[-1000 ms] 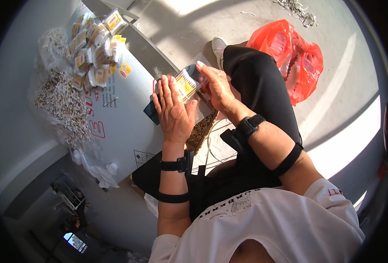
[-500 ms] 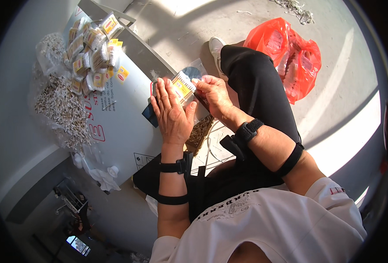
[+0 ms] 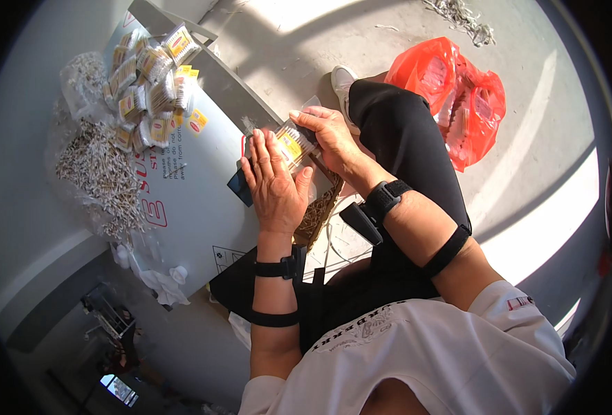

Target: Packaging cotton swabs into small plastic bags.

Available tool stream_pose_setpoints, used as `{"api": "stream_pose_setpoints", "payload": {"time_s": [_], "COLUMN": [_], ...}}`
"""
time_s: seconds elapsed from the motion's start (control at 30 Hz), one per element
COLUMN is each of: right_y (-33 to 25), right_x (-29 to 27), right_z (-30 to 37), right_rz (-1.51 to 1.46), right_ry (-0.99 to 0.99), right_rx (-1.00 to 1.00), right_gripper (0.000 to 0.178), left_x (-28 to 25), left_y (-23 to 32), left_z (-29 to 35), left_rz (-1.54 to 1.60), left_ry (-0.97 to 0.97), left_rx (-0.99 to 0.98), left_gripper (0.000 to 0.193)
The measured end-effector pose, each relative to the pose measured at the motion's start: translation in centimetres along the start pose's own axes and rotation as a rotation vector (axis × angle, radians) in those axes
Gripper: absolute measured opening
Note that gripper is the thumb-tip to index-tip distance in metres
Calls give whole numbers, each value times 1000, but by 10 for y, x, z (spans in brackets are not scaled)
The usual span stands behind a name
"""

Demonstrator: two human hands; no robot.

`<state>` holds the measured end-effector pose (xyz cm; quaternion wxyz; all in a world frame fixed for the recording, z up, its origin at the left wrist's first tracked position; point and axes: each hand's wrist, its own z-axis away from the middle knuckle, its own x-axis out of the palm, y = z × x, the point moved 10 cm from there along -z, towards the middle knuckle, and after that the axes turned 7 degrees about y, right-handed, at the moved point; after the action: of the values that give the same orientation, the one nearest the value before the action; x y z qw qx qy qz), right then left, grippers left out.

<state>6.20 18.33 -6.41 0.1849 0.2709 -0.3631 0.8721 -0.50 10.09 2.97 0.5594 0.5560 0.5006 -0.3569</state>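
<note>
On a sunlit concrete floor beside a white surface (image 3: pixel 195 207), the right hand (image 3: pixel 330 135) pinched a small clear packet (image 3: pixel 293 144), the left hand (image 3: pixel 273 187) flat against it; light, crinkly, probably best gripped by its edges.

Both hands hold a small clear packet of sticks with a yellow label (image 3: pixel 293 143): left hand (image 3: pixel 274 185) flat against it, right hand (image 3: pixel 328 131) gripping its far end. Similar packets (image 3: pixel 150 69) pile far left on a white board (image 3: pixel 195 200); an orange plastic bag (image 3: pixel 458 93) lies right.
</note>
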Motion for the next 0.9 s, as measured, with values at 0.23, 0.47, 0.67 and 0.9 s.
{"api": "stream_pose_setpoints", "payload": {"time_s": [0.23, 0.47, 0.67, 0.9], "right_y": [-44, -81, -56, -42], "right_x": [-3, 78, 91, 98], "right_z": [-7, 63, 66, 61], "right_rz": [653, 1691, 1872, 1891], "right_ry": [25, -489, -707, -764], "right_rx": [-294, -1089, -1187, -1191], "right_gripper": [39, 78, 68, 63], "left_x": [0, -8, -15, -5], "left_y": [1, -4, -11, -16], "left_z": [0, 1, 14, 20], "left_rz": [13, 50, 4, -82], "left_ry": [-8, 52, 132, 64], "left_rx": [-7, -23, -164, -271], "left_gripper": [84, 94, 98, 94]}}
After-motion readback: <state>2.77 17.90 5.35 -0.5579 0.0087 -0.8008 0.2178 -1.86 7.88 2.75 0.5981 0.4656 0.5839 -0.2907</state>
